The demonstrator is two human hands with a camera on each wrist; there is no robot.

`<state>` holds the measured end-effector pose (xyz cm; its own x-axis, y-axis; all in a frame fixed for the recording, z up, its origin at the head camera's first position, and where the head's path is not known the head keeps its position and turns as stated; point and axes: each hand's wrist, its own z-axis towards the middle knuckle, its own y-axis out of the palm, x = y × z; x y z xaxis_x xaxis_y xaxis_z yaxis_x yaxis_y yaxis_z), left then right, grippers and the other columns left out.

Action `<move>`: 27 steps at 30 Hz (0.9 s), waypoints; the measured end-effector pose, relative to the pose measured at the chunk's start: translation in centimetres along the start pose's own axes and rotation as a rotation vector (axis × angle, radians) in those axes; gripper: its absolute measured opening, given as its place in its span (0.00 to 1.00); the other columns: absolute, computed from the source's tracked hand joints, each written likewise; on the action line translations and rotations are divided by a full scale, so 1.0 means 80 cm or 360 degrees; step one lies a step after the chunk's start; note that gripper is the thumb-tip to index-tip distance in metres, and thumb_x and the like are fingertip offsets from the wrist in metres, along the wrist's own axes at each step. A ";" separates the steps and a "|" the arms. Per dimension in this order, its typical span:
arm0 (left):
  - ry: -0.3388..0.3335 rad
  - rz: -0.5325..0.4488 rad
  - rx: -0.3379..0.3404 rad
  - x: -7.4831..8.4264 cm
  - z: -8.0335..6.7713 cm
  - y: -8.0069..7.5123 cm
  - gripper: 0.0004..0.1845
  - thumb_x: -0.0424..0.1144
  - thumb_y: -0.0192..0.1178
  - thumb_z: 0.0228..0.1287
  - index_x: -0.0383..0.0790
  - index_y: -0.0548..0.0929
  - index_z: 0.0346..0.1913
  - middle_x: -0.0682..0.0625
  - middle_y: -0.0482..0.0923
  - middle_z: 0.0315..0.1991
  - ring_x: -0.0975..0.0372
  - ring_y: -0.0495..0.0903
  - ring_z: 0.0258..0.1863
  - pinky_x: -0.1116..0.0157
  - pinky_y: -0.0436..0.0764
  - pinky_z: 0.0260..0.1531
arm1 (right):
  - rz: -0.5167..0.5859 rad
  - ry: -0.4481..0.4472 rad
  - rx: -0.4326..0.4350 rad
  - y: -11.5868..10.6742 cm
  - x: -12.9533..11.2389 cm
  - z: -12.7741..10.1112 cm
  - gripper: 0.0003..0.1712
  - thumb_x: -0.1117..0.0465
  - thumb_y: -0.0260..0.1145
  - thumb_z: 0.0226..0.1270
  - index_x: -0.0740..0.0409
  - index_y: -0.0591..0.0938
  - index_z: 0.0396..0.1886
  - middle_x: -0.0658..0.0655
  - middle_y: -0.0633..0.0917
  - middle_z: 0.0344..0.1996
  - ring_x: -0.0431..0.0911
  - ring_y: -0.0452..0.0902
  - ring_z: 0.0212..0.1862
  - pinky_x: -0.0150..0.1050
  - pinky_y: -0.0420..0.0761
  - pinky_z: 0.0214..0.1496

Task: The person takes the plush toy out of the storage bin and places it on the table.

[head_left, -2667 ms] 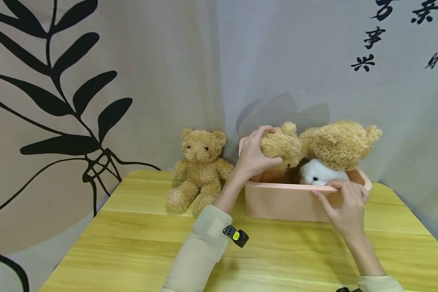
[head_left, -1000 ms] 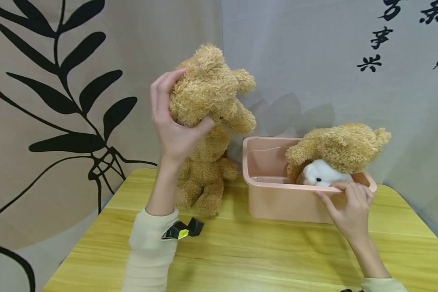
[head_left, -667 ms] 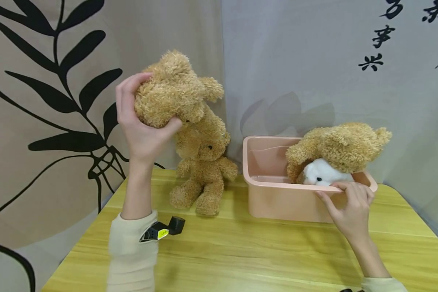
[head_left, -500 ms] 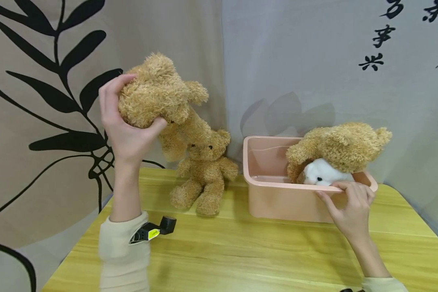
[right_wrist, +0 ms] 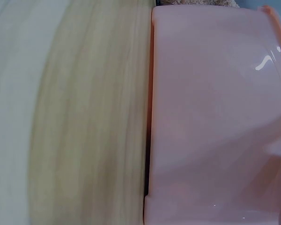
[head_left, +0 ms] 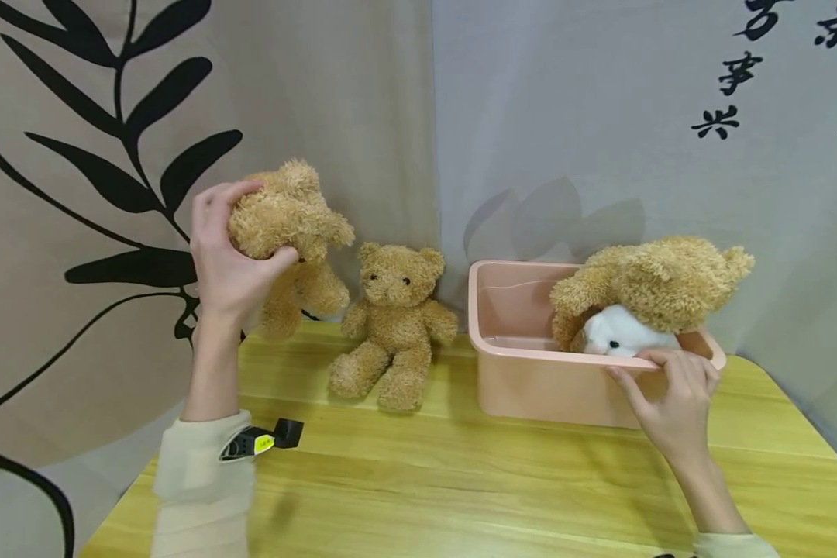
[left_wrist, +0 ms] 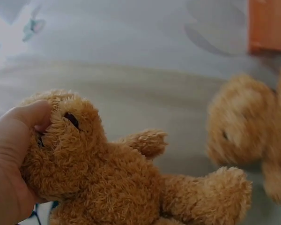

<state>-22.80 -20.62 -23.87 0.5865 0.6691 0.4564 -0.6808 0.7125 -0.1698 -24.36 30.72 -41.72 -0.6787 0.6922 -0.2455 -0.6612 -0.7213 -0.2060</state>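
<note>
My left hand (head_left: 226, 260) grips a tan teddy bear (head_left: 286, 217) by its head, up over the table's back left. In the left wrist view the thumb presses beside the eye of this teddy bear (left_wrist: 107, 173), whose body and legs stretch away to the right. My right hand (head_left: 673, 403) pinches the front rim of a pink plastic bin (head_left: 551, 387), thumb outside, fingers over the edge. Inside the bin's right half, another tan bear (head_left: 669, 279) lies on its side above a white plush toy (head_left: 624, 333) with a dark eye. The lower parts of both are hidden by the bin wall.
A second teddy bear (head_left: 394, 325) sits upright on the wooden table (head_left: 418, 480), between the left hand and the bin. Curtains (head_left: 349, 93) with a black leaf print and dark characters hang right behind the table's back edge.
My left hand has lifted the teddy bear out of the bin, carried it left past the seated bear, and lowered it somewhat. My right hand has stayed on the bin's rim.
</note>
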 end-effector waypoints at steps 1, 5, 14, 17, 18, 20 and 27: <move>-0.0042 0.0020 -0.0044 -0.008 -0.002 0.000 0.37 0.26 0.69 0.40 0.46 0.82 0.62 0.50 0.70 0.59 0.61 0.68 0.58 0.60 0.69 0.56 | -0.0001 0.0001 0.0002 0.000 0.000 0.000 0.43 0.31 0.68 0.61 0.73 0.80 0.35 0.66 0.82 0.31 0.57 0.69 0.38 0.39 0.50 0.62; -0.0169 0.0070 -0.0191 -0.035 -0.010 -0.001 0.37 0.25 0.68 0.42 0.48 0.81 0.63 0.44 0.68 0.59 0.58 0.67 0.54 0.54 0.69 0.51 | -0.0003 0.0004 0.0003 0.000 0.000 0.000 0.43 0.31 0.68 0.61 0.73 0.80 0.35 0.66 0.82 0.31 0.58 0.69 0.38 0.39 0.50 0.63; -0.0252 0.0140 -0.0479 -0.074 -0.019 -0.008 0.35 0.25 0.67 0.45 0.43 0.80 0.63 0.39 0.66 0.61 0.50 0.66 0.56 0.51 0.65 0.48 | -0.0011 0.0014 -0.0010 0.000 -0.001 0.000 0.43 0.31 0.68 0.61 0.73 0.80 0.36 0.66 0.82 0.31 0.57 0.69 0.39 0.39 0.50 0.63; -0.0301 0.0156 -0.0579 -0.086 -0.023 -0.012 0.34 0.25 0.65 0.49 0.42 0.80 0.64 0.39 0.64 0.63 0.48 0.65 0.59 0.47 0.65 0.49 | -0.0011 0.0017 -0.0013 0.000 -0.001 -0.001 0.43 0.31 0.68 0.61 0.73 0.80 0.36 0.66 0.82 0.32 0.57 0.69 0.39 0.39 0.50 0.63; -0.0315 0.0159 -0.0614 -0.091 -0.025 -0.013 0.33 0.25 0.64 0.50 0.42 0.79 0.64 0.38 0.64 0.64 0.47 0.64 0.60 0.45 0.65 0.50 | -0.0012 0.0016 -0.0012 0.000 -0.001 -0.001 0.43 0.31 0.67 0.61 0.73 0.80 0.36 0.66 0.82 0.32 0.57 0.69 0.39 0.39 0.50 0.63; -0.0355 0.0161 -0.0677 -0.101 -0.030 -0.015 0.33 0.26 0.63 0.53 0.41 0.78 0.66 0.37 0.63 0.65 0.44 0.62 0.63 0.41 0.64 0.51 | -0.0013 0.0013 -0.0008 0.000 0.000 -0.001 0.43 0.31 0.68 0.61 0.73 0.80 0.36 0.66 0.82 0.32 0.57 0.69 0.39 0.39 0.50 0.63; -0.0474 0.0149 -0.0803 -0.130 -0.045 -0.015 0.33 0.27 0.62 0.58 0.41 0.74 0.69 0.34 0.58 0.68 0.41 0.61 0.63 0.41 0.65 0.48 | -0.0022 0.0004 -0.0003 0.000 0.000 0.000 0.43 0.31 0.67 0.61 0.73 0.81 0.36 0.66 0.82 0.31 0.59 0.70 0.39 0.39 0.50 0.63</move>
<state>-26.51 -27.66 -31.56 0.3357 0.6979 0.6326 -0.3881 0.7144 -0.5822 -24.37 30.71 -41.73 -0.6685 0.7021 -0.2453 -0.6699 -0.7118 -0.2114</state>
